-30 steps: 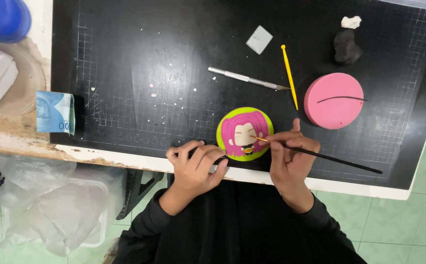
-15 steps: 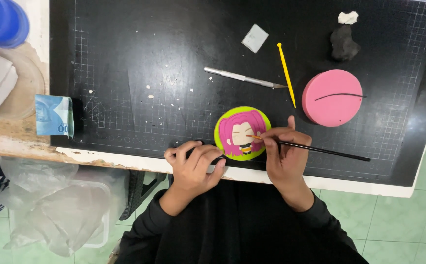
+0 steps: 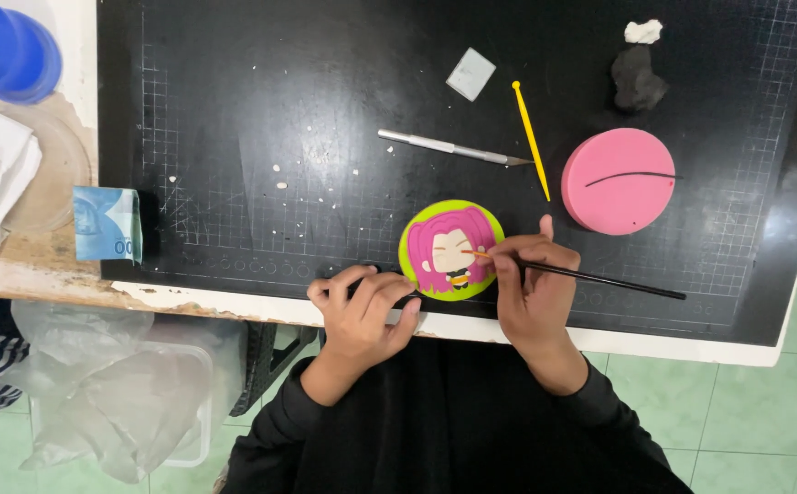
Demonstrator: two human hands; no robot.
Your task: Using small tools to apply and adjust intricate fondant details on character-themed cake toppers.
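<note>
A: Head view. Green round disc (image 3: pixel 451 249) with a pink-haired clay figure sits near the near edge of the black cutting mat (image 3: pixel 234 110), just far of both hands. Which hand is nearer?

B: Right hand (image 3: pixel 534 291). It pinches a thin black brush (image 3: pixel 599 277); the orange tip lies on the figure's face. The brush's long axis runs left–right, slightly tilted, handle trailing to the right over the mat.

A: Left hand (image 3: pixel 362 306)?

B: Fingers curled together at the table's near edge, just left of the disc. Something dark shows under the fingers; cannot tell what it grips, if anything.

A: Room around the disc?

B: Far side: a silver craft knife (image 3: pixel 453 147) and a yellow modelling stick (image 3: pixel 531 137), both apart from the disc. Right: a pink round block (image 3: pixel 618 181), near the brush handle but not touching. Left of the disc the mat is bare save white crumbs. The near mat edge lies just under the wrists.

A: Far corner?

B: A dark clay lump (image 3: pixel 638 80), well apart.
</note>
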